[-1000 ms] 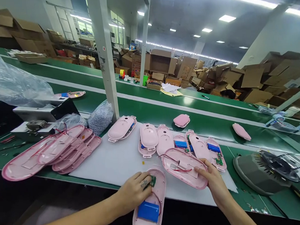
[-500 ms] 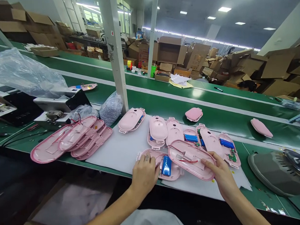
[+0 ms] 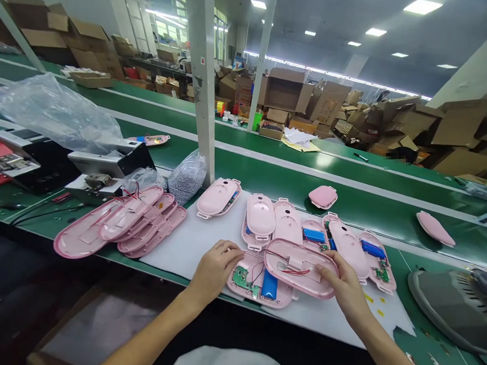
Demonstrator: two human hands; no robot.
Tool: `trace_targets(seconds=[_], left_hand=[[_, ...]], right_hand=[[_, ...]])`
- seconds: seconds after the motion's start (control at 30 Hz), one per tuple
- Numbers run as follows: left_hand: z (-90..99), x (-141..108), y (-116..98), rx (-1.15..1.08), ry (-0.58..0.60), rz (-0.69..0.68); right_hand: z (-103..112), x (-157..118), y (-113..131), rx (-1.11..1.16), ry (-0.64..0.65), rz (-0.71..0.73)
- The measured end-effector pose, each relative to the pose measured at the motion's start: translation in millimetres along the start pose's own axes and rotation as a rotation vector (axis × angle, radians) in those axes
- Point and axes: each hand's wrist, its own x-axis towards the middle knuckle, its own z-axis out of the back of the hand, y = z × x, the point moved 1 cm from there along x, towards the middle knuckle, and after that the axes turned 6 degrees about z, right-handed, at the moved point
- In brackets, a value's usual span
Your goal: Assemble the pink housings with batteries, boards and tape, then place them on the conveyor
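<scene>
My right hand (image 3: pixel 347 283) grips the right end of a pink plastic shell half (image 3: pixel 300 279), its hollow inside facing up with red wires across it. Tilted, this piece overlaps a second pink casing half (image 3: pixel 287 300) on the white sheet. That lower half holds a green circuit board (image 3: pixel 243 278) and a blue battery pack (image 3: pixel 269 286), partly covered. At its upper left rim is my left hand (image 3: pixel 213 270), fingers bent and pressed together. What they pinch, if anything, is hidden.
Several pink casings lie behind, including a closed-looking one (image 3: pixel 220 197). Stacked wired shells (image 3: pixel 144 222) sit left, near a bubble-wrap bag (image 3: pixel 188 177). A grey vented device (image 3: pixel 454 308) stands right. A white post (image 3: pixel 204 98) rises from the green bench (image 3: pixel 267 170).
My left hand has shifted left off the lower casing half, uncovering its green board. My right hand and the held shell have moved slightly left. The camera view has turned a little.
</scene>
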Motion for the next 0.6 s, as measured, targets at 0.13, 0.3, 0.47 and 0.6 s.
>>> trace_targets(seconds=[0.13, 0.3, 0.47, 0.6], left_hand=[[12.0, -16.2, -0.9, -0.313, 0.007, 0.12], [3.2, -10.0, -10.3, -0.028, -0.228, -0.19], [-15.2, -2.2, -12.1, 0.222, -0.213, -0.441], [-19.6, -2.1, -3.3, -0.074, -0.306, -0.275]], right_hand=[[-11.6, 6.0, 9.2, -0.108, 0.065, 0.129], [-47.7, 15.8, 33.3, -0.244, 0.205, 0.281], [-70.4, 19.5, 42.1, -0.263, 0.087, 0.33], [-72.2, 20.9, 34.2, -0.235, 0.101, 0.302]])
